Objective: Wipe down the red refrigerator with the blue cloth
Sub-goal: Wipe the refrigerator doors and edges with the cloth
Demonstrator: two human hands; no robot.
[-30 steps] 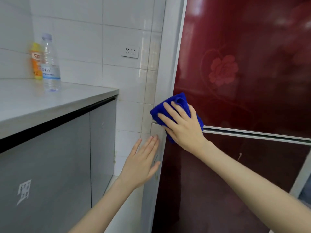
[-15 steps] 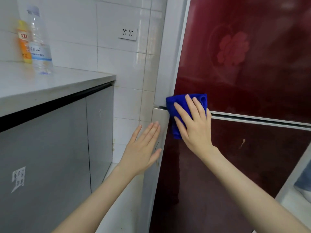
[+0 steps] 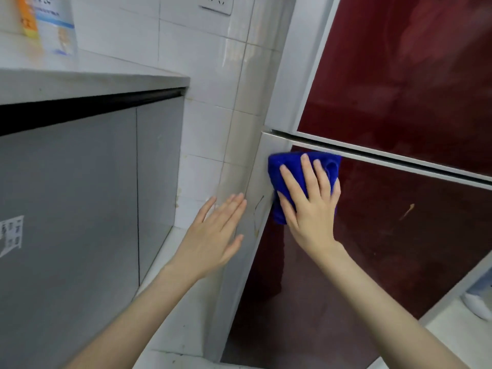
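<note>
The red refrigerator (image 3: 399,235) fills the right half of the view, with a silver seam between its upper and lower doors. The blue cloth (image 3: 279,179) lies flat against the top left corner of the lower door, just under the seam. My right hand (image 3: 308,198) presses it there with straight, spread fingers. My left hand (image 3: 213,235) is held flat with straight fingers against the fridge's grey left side panel, lower than the cloth.
A grey cabinet (image 3: 80,209) with a pale countertop (image 3: 93,75) stands at the left, carrying a water bottle (image 3: 57,25) and an orange bottle (image 3: 28,17). White wall tiles with a socket (image 3: 215,4) lie between cabinet and fridge. A shoe (image 3: 476,304) shows at lower right.
My right hand has slid the blue cloth down from the door seam onto the top of the lower door. The view has tilted downward. My left hand stays on the side panel.
</note>
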